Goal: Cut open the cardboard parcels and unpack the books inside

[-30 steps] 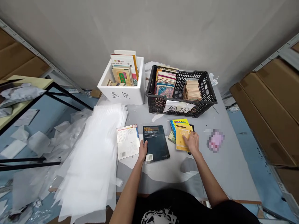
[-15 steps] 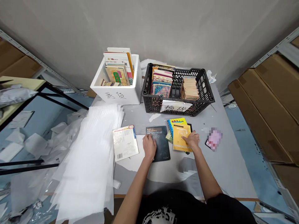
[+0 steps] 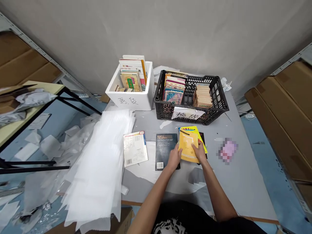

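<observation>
Held book: a yellow paperback book [image 3: 187,143], slightly tilted, between the two hands
Left hand [image 3: 174,161]: closed on the book's lower-left edge
Right hand [image 3: 200,152]: closed on the book's lower-right edge
Beneath the hands: a dark navy paperback book [image 3: 163,148] at 10 o'clock from the held book, partly under it and the left hand; a bright yellow-and-blue book [image 3: 195,130] at 1 o'clock, partly covered
Nearby on the desk: a white-covered paperback book [image 3: 135,149] at 9 o'clock, just left of the navy book
Farther off: a black plastic mesh crate [image 3: 161,105] of books at 12 o'clock; a white foam box [image 3: 129,102] of books at 11 o'clock; a stack of white foam sheets [image 3: 97,169] at 9 o'clock
</observation>
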{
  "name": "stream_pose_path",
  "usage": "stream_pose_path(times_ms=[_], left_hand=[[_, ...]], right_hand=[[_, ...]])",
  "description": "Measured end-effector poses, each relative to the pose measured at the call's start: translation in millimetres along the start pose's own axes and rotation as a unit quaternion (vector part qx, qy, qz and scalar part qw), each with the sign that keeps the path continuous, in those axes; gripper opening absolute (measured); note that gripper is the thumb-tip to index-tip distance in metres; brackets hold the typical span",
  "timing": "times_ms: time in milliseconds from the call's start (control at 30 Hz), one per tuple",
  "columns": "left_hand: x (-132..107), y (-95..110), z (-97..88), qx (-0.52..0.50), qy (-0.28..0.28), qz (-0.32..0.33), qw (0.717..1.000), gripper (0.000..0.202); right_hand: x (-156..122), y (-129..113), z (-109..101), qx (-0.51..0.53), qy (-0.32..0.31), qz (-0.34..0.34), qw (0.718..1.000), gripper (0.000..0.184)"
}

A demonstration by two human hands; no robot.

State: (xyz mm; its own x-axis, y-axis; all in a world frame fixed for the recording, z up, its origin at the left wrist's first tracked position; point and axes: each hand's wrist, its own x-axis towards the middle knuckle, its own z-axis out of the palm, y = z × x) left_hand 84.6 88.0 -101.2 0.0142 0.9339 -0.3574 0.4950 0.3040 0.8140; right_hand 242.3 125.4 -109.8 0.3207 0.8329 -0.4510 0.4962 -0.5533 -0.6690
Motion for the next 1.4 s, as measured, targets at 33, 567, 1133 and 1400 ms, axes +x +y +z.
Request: stream_pose_path(times_ms=[33,567,1133,1400], left_hand=[[-8,3,-10.9,-0.032,-0.003,0.010,0.999,0.023],[-85,2,-94.0,-0.123,0.056,0.050,0.989,0.028],[-27,47,-134.7,-0.364,0.258,0.077,0.892,0.023],[-21,49,-140.1,-0.546,0.143,0.022,0.825,0.037]], right_hand=[[-5,-2,1,0.053,-0.013,-0.016,0.998,0.046],[-51,-64,12,0.423,-0.100,-0.127,0.892,0.040],[-70,-48,25,0.265,-0.058,-0.250,0.929,0.029],[-65,-54,20,0.263,-0.142,-0.236,0.925,0.033]])
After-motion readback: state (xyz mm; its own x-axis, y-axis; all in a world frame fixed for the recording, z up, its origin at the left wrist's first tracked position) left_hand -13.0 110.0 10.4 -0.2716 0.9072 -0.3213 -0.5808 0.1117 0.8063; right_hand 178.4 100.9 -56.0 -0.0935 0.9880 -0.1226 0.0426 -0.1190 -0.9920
